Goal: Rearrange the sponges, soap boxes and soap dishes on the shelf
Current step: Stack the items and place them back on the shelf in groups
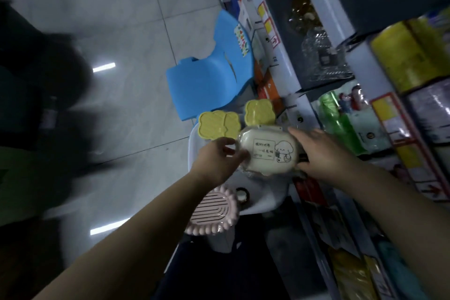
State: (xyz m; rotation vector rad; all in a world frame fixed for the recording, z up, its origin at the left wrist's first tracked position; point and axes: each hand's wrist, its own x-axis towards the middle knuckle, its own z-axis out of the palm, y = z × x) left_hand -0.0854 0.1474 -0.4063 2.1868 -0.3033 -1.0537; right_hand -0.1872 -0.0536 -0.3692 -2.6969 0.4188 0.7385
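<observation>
Both hands (219, 158) (321, 151) hold cream soap box (267, 151) above white stool (265, 197)

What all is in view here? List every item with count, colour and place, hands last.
soap box: one, cream with a cartoon dog print, held between both hands above the white stool.
soap dishes: two flower-shaped, yellow, one left of the soap box, one just behind it.
pink soap dish: one, pink with a beaded rim, wrapped in clear film, below the left forearm.
white stool: one, white, under the dishes.
blue chair: one, blue, on the floor beside the shelf.
shelf: one, pale rails, on the right, stocked with packaged goods; count unclear.
left hand: grips the soap box's left end.
right hand: holds its right end.
</observation>
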